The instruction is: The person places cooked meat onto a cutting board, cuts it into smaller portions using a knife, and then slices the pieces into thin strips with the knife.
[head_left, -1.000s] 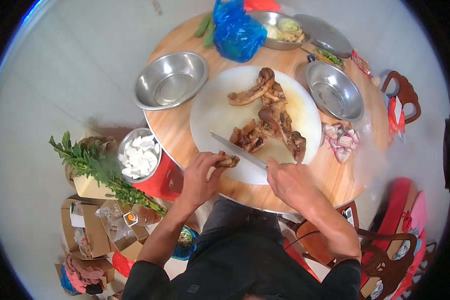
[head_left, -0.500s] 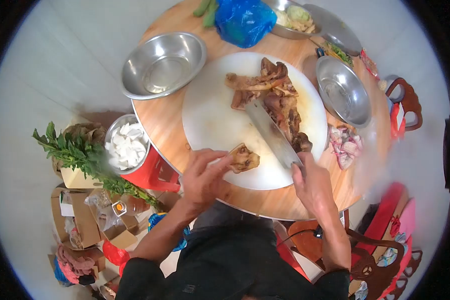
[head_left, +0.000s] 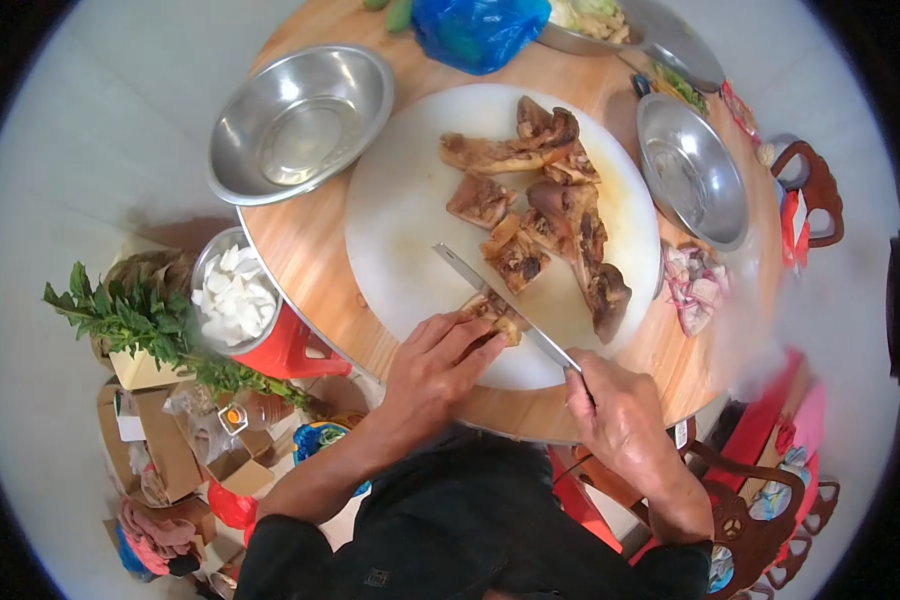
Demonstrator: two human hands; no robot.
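Note:
My right hand [head_left: 615,405] is closed around the handle of a cleaver [head_left: 510,302], whose blade slants up to the left, edge-on in this view. Under the fingers of my left hand [head_left: 435,365], a small piece of cooked meat [head_left: 507,327] is pressed to the round white cutting board [head_left: 395,215]. The blade lies right along that piece, close beside my left fingertips. Just beyond the blade sit a browned meat chunk [head_left: 515,255] and a squarish one [head_left: 481,203]. A long meat strip [head_left: 505,153] and a larger dark slab [head_left: 575,225] lie farther back.
Steel basins flank the board, one at left [head_left: 232,165] and one at right [head_left: 695,180]. Behind it are a blue plastic bag [head_left: 480,35] and a bowl of vegetables [head_left: 595,22]. Purplish peelings [head_left: 698,290] lie at right. A bowl of white chunks [head_left: 235,297] stands left, below the table.
My left hand has moved right and pressed down on the small piece. The cleaver has shifted left and turned edge-down over it. Meat chunks now lie spread apart on the board.

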